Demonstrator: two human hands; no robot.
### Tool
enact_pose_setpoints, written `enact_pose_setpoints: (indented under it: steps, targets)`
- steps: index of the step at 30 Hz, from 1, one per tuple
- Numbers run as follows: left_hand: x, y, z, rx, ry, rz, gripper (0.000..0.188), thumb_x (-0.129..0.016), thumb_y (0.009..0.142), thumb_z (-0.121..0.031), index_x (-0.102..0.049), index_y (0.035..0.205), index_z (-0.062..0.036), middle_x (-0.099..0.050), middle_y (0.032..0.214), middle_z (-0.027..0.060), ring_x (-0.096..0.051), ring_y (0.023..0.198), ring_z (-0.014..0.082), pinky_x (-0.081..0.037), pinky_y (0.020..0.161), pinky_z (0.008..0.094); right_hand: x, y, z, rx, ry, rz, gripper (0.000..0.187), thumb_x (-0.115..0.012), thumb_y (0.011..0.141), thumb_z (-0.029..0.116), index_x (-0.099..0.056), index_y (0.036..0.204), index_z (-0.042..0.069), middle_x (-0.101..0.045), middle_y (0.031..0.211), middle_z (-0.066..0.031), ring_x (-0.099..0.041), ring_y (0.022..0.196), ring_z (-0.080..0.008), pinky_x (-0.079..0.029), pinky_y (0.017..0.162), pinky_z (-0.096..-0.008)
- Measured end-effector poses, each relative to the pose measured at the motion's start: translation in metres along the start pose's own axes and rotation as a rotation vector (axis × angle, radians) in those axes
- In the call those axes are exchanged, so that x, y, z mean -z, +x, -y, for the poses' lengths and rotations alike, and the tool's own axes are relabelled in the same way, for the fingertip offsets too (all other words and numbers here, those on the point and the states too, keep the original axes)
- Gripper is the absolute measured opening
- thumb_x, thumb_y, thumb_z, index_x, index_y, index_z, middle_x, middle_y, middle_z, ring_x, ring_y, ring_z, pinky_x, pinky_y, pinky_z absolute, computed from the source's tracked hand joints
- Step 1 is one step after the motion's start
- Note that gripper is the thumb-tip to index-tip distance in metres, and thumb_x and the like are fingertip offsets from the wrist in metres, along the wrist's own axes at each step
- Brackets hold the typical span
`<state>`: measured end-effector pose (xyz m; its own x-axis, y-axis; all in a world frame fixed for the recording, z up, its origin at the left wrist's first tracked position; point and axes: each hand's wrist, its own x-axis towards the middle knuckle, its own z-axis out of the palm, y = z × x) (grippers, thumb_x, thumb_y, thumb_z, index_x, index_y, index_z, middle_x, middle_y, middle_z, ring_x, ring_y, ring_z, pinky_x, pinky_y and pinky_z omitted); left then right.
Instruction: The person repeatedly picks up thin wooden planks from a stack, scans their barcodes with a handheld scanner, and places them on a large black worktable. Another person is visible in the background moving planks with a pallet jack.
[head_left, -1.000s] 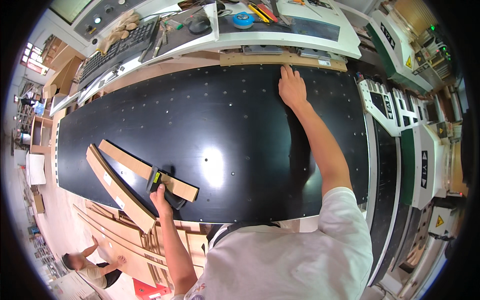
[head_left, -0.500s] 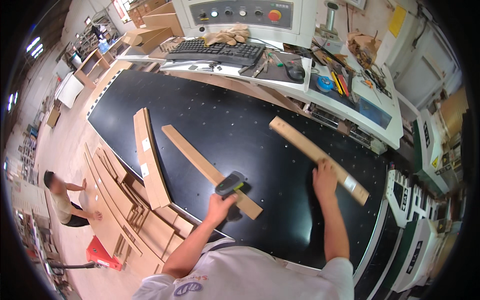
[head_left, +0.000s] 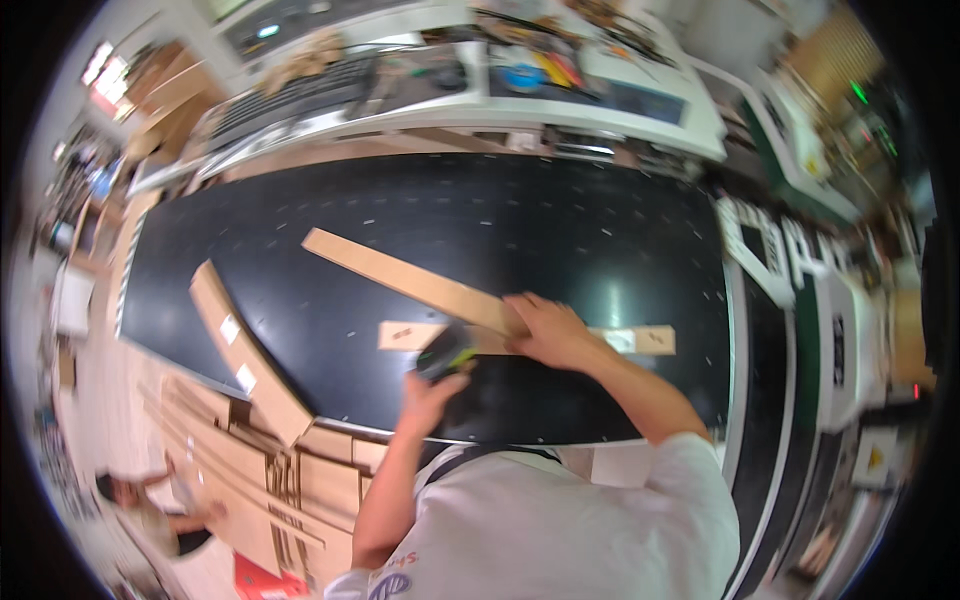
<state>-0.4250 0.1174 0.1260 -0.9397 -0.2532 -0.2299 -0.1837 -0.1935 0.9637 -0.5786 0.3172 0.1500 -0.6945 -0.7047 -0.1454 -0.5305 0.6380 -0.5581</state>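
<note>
My left hand [head_left: 432, 395] is wrapped around a dark handheld scanner [head_left: 440, 352] with yellow-green trim, blurred by motion. Under and beside the scanner, a light-brown board strip [head_left: 655, 340] with a white label lies crosswise on the black table, near its front edge. My right hand [head_left: 548, 330] grips the right end of a second, plain board strip [head_left: 400, 275]. That strip slants away to the far left and overlaps the labelled one. My fingertips are partly hidden at its end. Left of these lie stacked strips [head_left: 245, 350] bearing two white labels.
The black table [head_left: 560, 220] has small holes across it. Behind stands a white bench [head_left: 450, 110] with a keyboard [head_left: 290, 100] and tools. More cut boards [head_left: 320, 485] are piled at the lower left, where another person [head_left: 160, 510] works. White machine parts [head_left: 765, 250] border the right side.
The view has turned. The labelled strip has come nearer and now lies crosswise. My right hand has left it and holds the plain strip's end. The scanner stays in my left hand.
</note>
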Motion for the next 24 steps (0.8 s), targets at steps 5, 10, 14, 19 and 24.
enact_pose_setpoints:
  steps: [5, 10, 14, 19, 24]
  targets:
    - [0.099, -0.056, 0.054, 0.005, 0.038, -0.366, 0.034, -0.064, 0.085, -0.025, -0.066, 0.098, 0.0060, -0.072, 0.084, 0.0138, -0.066, 0.079, 0.0215, -0.050, 0.081, 0.0340, 0.057, 0.022, -0.138, 0.006, -0.238, -0.221, 0.039, -0.068, 0.078, 0.020, -0.060, 0.114, 0.007, -0.062, 0.111, -0.0171, -0.061, 0.104, -0.0390, -0.051, 0.086, -0.0503]
    - [0.136, -0.075, 0.067, 0.094, -0.129, -0.572, 0.034, -0.059, 0.092, -0.037, -0.060, 0.095, -0.0035, -0.063, 0.079, 0.0068, -0.065, 0.069, 0.0188, -0.055, 0.065, 0.0349, 0.076, 0.035, -0.228, -0.522, -0.662, -0.658, 0.031, -0.070, 0.076, 0.017, -0.063, 0.102, 0.001, -0.061, 0.111, -0.0172, -0.058, 0.108, -0.0347, -0.047, 0.087, -0.0436]
    - [0.141, -0.071, 0.078, 0.134, -0.405, -0.682, 0.034, -0.058, 0.093, -0.040, -0.059, 0.089, -0.0068, -0.060, 0.071, 0.0032, -0.060, 0.058, 0.0154, -0.047, 0.048, 0.0282, 0.037, 0.072, -0.204, -0.502, -0.363, -0.807, 0.042, -0.073, 0.080, 0.025, -0.060, 0.108, -0.003, -0.058, 0.120, -0.0232, -0.055, 0.111, -0.0396, -0.045, 0.097, -0.0492]
    - [0.136, -0.069, 0.060, 0.199, -0.279, -0.664, 0.034, -0.059, 0.092, -0.041, -0.059, 0.088, -0.0078, -0.060, 0.070, 0.0037, -0.060, 0.058, 0.0164, -0.049, 0.050, 0.0314, 0.027, 0.154, -0.209, -0.509, -0.125, -1.006, 0.047, -0.069, 0.084, 0.021, -0.054, 0.114, -0.011, -0.045, 0.138, -0.0350, -0.042, 0.131, -0.0481, -0.033, 0.109, -0.0530]
    - [0.148, -0.071, 0.068, 0.194, -0.304, -0.683, 0.033, -0.060, 0.091, -0.042, -0.059, 0.089, -0.0090, -0.061, 0.075, 0.0043, -0.060, 0.059, 0.0175, -0.052, 0.053, 0.0316, 0.037, 0.194, -0.208, -0.585, -0.078, -1.021, 0.048, -0.066, 0.086, 0.022, -0.052, 0.115, -0.014, -0.035, 0.140, -0.0435, -0.032, 0.136, -0.0541, -0.026, 0.113, -0.0574]
